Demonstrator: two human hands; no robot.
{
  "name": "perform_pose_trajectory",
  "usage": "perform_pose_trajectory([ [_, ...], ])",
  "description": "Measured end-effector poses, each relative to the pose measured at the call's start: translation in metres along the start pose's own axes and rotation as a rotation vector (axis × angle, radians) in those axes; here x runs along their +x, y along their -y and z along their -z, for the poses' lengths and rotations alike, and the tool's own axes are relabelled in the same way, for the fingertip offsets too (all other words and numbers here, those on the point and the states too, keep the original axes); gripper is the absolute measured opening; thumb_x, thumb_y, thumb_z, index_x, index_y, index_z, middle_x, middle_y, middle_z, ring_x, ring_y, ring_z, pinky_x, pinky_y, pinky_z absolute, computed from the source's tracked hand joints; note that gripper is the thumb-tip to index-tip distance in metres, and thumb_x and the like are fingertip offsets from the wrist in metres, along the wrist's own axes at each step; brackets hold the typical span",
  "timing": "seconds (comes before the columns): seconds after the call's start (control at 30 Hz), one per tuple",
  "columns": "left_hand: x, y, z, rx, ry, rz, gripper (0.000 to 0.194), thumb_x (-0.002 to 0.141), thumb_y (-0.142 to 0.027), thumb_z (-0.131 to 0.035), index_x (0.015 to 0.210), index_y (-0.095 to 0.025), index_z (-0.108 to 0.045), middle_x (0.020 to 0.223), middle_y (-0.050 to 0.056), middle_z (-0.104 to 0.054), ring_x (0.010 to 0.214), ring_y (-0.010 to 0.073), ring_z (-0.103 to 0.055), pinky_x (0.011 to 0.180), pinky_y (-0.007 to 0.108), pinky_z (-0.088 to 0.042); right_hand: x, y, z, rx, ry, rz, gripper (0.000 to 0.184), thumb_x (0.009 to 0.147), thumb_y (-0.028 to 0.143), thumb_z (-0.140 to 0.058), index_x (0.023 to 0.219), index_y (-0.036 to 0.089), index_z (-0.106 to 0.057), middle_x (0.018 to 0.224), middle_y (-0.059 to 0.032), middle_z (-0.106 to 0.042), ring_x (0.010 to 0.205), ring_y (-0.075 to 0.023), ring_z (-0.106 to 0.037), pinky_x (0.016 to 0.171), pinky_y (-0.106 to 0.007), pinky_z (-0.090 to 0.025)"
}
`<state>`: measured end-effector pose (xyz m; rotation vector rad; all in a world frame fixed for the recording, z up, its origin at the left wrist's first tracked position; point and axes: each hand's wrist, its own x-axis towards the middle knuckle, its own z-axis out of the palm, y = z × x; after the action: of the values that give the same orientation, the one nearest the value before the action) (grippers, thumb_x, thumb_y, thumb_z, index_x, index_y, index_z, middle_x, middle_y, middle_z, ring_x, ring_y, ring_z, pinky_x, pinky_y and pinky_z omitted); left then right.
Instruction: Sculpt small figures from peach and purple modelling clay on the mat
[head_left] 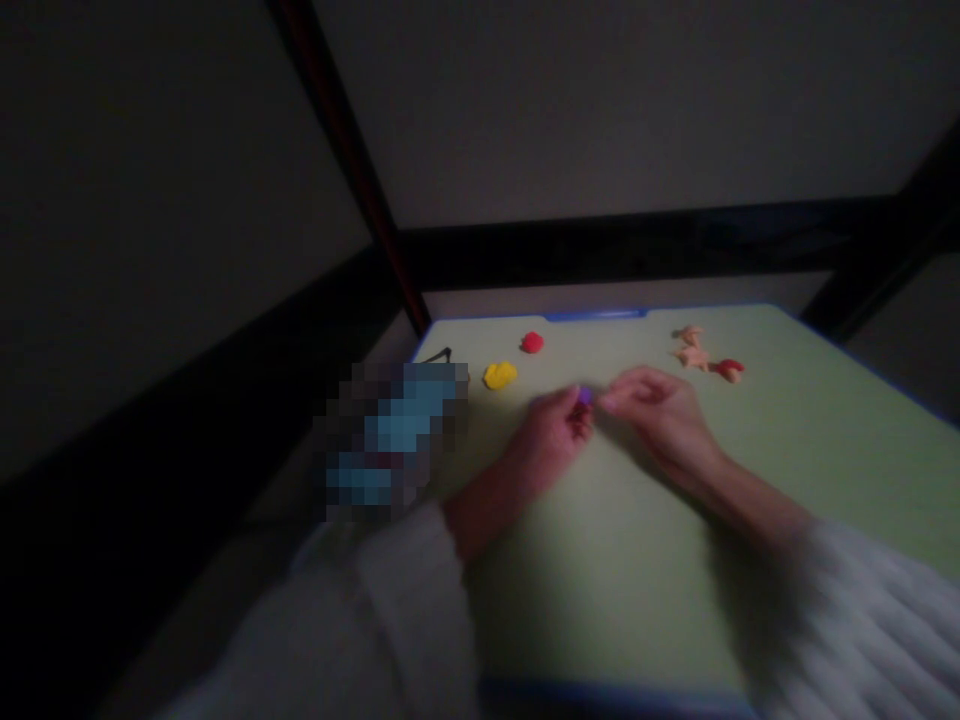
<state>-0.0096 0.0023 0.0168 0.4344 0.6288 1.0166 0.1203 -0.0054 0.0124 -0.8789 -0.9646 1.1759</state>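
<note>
A small purple piece (585, 396), which looks like modelling clay, sticks out between the closed fingers of my left hand (551, 430) above the middle of the table. Close on its right, my right hand (660, 415) has its thumb and fingertips pinched together. Blur hides whether those fingertips touch the purple piece or hold a bit of something. Beyond my left hand lie a yellow lump (499, 375) and a red lump (532, 343). Past my right hand are several peach-coloured shaped pieces (691, 356) and a red and peach piece (730, 370).
The pale green table (600, 580) has a blue rim and a blue strip (596, 315) at its far edge. At its left side is a pixelated, partly light-blue object (401, 425). A wall (600, 110) with a dark band stands behind.
</note>
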Motion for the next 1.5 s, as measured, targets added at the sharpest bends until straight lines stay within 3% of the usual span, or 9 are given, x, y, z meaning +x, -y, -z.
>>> perform_pose_trajectory([
  [0.3, 0.000, 0.000, -0.001, 0.005, -0.007, -0.010, 0.023, 0.086, -0.014, -0.046, 0.065, -0.012, -0.054, 0.060, -0.001, -0.052, 0.054, 0.0038, -0.047, 0.053, 0.015, -0.035, 0.001, -0.001, -0.001, 0.005, 0.003, 0.054, 0.021, 0.049, 0.016, -0.083, 0.062, 0.020, -0.066, 0.055, 0.0065, -0.061, 0.051, -0.0044, -0.053, 0.052, -0.016, -0.044],
  [0.43, -0.001, 0.000, 0.000, 0.023, 0.011, -0.007, 0.024, 0.087, -0.016, -0.045, 0.065, -0.012, -0.054, 0.061, 0.000, -0.053, 0.054, 0.0040, -0.047, 0.053, 0.015, -0.035, 0.001, 0.000, -0.001, -0.025, -0.053, 0.011, 0.022, 0.046, 0.021, -0.084, 0.055, 0.018, -0.065, 0.051, 0.0047, -0.061, 0.046, -0.0051, -0.051, 0.047, -0.018, -0.041],
  [0.53, 0.000, 0.000, 0.001, 0.018, 0.012, 0.002, 0.022, 0.086, -0.016, -0.047, 0.066, -0.012, -0.054, 0.062, 0.000, -0.053, 0.055, 0.0043, -0.047, 0.054, 0.015, -0.036, 0.000, 0.001, -0.001, -0.037, -0.054, 0.013, 0.020, 0.046, 0.023, -0.084, 0.053, 0.018, -0.066, 0.052, 0.0020, -0.064, 0.047, -0.0068, -0.054, 0.050, -0.020, -0.045],
  [0.77, 0.004, 0.000, 0.004, 0.027, 0.018, 0.005, 0.018, 0.084, -0.018, -0.050, 0.067, -0.012, -0.053, 0.063, -0.001, -0.050, 0.056, 0.0038, -0.046, 0.054, 0.015, -0.035, 0.000, 0.002, -0.001, 0.008, -0.016, 0.029, 0.019, 0.053, 0.030, -0.082, 0.056, 0.018, -0.067, 0.054, 0.0008, -0.065, 0.051, -0.0089, -0.058, 0.058, -0.024, -0.050],
  [1.1, 0.004, 0.003, 0.006, 0.070, 0.075, -0.036, 0.007, 0.079, -0.014, -0.056, 0.075, -0.011, -0.060, 0.070, 0.000, -0.055, 0.059, 0.0042, -0.048, 0.056, 0.017, -0.034, -0.001, 0.005, -0.005, -0.078, 0.112, 0.027, 0.030, 0.064, 0.040, -0.074, 0.051, 0.018, -0.059, 0.050, 0.0024, -0.054, 0.049, -0.0091, -0.046, 0.053, -0.024, -0.041],
  [1.23, 0.006, 0.004, 0.007, 0.088, 0.113, -0.062, 0.012, 0.081, -0.014, -0.052, 0.084, -0.011, -0.064, 0.072, 0.001, -0.056, 0.061, 0.0051, -0.048, 0.058, 0.019, -0.034, -0.001, 0.002, -0.004, -0.035, 0.157, 0.020, 0.035, 0.070, 0.044, -0.068, 0.050, 0.019, -0.053, 0.048, 0.0034, -0.050, 0.048, -0.0096, -0.044, 0.051, -0.024, -0.037],
  [1.37, 0.006, 0.005, 0.006, 0.078, 0.141, -0.046, 0.018, 0.085, -0.020, -0.048, 0.082, -0.011, -0.064, 0.069, 0.001, -0.053, 0.061, 0.0059, -0.048, 0.058, 0.019, -0.034, 0.001, -0.002, 0.000, -0.091, 0.045, -0.003, 0.042, 0.072, 0.044, -0.066, 0.045, 0.019, -0.046, 0.042, 0.0049, -0.043, 0.043, -0.0079, -0.039, 0.047, -0.023, -0.032],
  [1.5, 0.003, 0.005, 0.004, 0.068, 0.145, -0.034, 0.019, 0.084, -0.025, -0.052, 0.072, -0.012, -0.059, 0.069, 0.000, -0.054, 0.059, 0.0057, -0.047, 0.057, 0.019, -0.034, 0.005, -0.005, 0.006, -0.181, -0.131, -0.003, 0.029, 0.064, 0.039, -0.073, 0.054, 0.017, -0.056, 0.052, 0.0025, -0.054, 0.047, -0.0082, -0.045, 0.048, -0.023, -0.035],
])
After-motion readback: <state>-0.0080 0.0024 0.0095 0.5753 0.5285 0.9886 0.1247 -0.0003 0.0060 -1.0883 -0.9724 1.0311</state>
